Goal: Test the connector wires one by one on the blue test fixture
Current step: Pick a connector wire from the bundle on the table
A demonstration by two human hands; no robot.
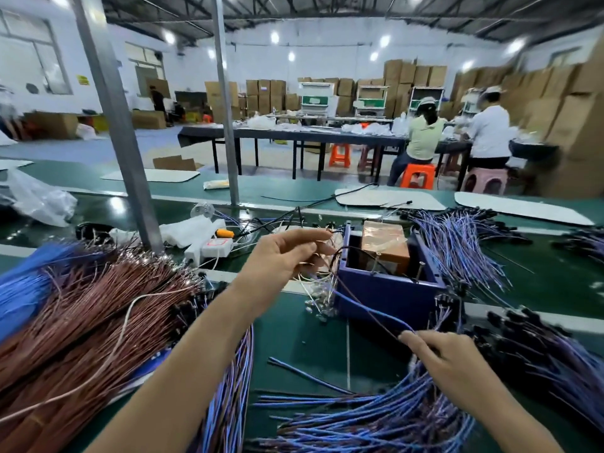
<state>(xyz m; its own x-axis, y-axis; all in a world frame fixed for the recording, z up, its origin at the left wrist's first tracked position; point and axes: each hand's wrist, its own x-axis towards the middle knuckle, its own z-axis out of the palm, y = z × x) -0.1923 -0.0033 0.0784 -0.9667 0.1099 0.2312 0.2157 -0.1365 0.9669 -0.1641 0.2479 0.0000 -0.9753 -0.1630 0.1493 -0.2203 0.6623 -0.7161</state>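
Nearest the camera, a loose bundle of blue and purple wires (376,420) lies fanned across the green tabletop (310,341), partly under the right forearm. The right hand (447,358) rests above this bundle, thumb and fingertips pinching a single blue-and-brown wire (369,310). That wire runs up and left to the near left corner of the blue test fixture (389,289).

The fixture stands at the middle of the tabletop, an open-topped blue box holding a copper-coloured block (385,243) and some dark leads. The left hand (287,253) is raised just beside the fixture's far left corner, thumb and forefinger closed on a thin lead (331,233). Whether this is the other end of the same wire cannot be told.

A large heap of brown wires (81,322) covers the left of the tabletop, with blue ones beyond it. More purple-blue wires with black connectors (457,243) spread to the right of the fixture. A white power strip (212,248) lies behind the left hand, near a grey metal post (114,125). A second post (225,109) stands further back. A crumpled plastic bag (36,197) sits at far left.

The room is a workshop hall with white walls, ceiling lamps and stacked cardboard boxes (415,76) along the back and right. Two persons (425,135) sit with backs turned at a long dark table (294,135), on plastic stools (418,178).
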